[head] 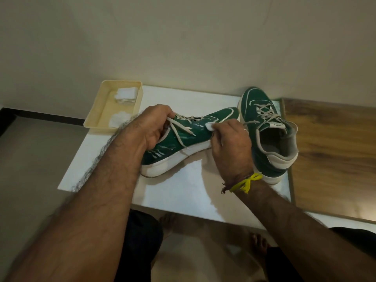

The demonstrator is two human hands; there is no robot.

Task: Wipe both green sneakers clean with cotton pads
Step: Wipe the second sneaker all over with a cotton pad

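Two green sneakers with white soles lie on a white table (183, 190). My left hand (154, 127) grips the collar of the near sneaker (195, 135), which is tilted on its side, toe pointing to the far right. Its green side looks wet and shiny. My right hand (232, 143) pinches a white cotton pad (210, 126) against that sneaker's side near the toe. The second sneaker (264, 127) stands upright at the right, partly behind my right hand.
A cream plastic tray (97, 119) at the table's far left corner holds several white cotton pads (126, 96). A wooden board (333, 151) adjoins the table on the right. A wall rises close behind. My legs and bare feet are under the table's near edge.
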